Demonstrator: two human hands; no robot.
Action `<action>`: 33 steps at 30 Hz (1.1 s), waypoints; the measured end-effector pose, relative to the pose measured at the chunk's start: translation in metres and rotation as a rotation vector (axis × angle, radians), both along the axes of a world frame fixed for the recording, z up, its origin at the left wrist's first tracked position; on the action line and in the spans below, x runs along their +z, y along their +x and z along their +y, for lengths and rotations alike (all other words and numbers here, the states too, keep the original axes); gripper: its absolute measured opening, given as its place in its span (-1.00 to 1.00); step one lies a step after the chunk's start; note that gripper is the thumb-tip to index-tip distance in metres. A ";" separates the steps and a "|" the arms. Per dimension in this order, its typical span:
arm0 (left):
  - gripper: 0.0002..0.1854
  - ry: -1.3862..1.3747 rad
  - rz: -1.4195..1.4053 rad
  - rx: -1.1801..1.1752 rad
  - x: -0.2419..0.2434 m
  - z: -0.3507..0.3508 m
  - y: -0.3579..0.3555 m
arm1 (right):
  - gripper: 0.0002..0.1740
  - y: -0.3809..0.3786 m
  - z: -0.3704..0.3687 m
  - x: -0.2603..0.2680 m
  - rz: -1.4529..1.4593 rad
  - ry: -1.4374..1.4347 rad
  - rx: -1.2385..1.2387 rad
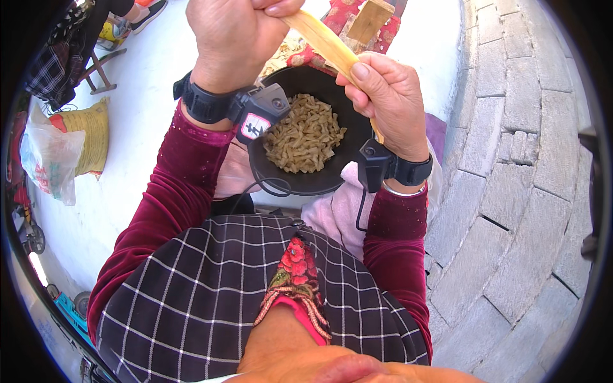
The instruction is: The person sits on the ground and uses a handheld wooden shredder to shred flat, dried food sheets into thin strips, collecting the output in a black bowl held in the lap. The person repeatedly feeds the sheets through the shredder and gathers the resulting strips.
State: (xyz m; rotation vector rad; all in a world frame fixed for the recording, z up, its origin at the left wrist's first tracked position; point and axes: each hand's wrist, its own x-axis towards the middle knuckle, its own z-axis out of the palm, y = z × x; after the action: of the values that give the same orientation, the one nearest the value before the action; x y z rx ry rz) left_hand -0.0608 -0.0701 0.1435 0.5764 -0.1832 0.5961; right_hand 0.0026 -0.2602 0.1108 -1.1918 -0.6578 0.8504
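Note:
A flat, pale yellow strip of plant-like material (321,40) is stretched between my two hands, above a dark round pan. My left hand (244,36) grips its upper end, near the top of the view. My right hand (385,93) pinches the lower part between thumb and fingers, and a thin end hangs below the palm. Many short, twisted, brownish pieces (306,134) lie heaped in the black pan (261,165). Both wrists wear strapped black camera devices.
Beyond the pan, a wooden block (371,21) rests on red patterned cloth (392,31), beside pale strips. A pink towel (330,210) lies near my lap. At left are a yellow woven sack (91,136), a plastic bag (52,158) and a seated person's leg. Stone paving (503,239) lies right.

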 end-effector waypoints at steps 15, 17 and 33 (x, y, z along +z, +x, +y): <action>-0.71 0.951 0.582 0.036 -0.075 -0.041 0.006 | -0.82 0.000 0.022 -0.044 -0.338 -0.053 -0.348; -0.72 1.350 0.755 0.306 -0.077 -0.037 0.009 | -0.81 0.003 0.019 -0.048 0.215 0.024 -0.213; -0.91 1.229 0.658 0.307 -0.081 -0.031 0.009 | -0.71 0.019 0.003 -0.050 -0.060 -0.106 -0.094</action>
State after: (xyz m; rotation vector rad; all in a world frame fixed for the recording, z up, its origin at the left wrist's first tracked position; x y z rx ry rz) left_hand -0.0518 -0.1012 0.0621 1.9797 0.2015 0.5099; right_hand 0.0215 -0.2569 0.0610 -1.3379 -0.6057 0.7807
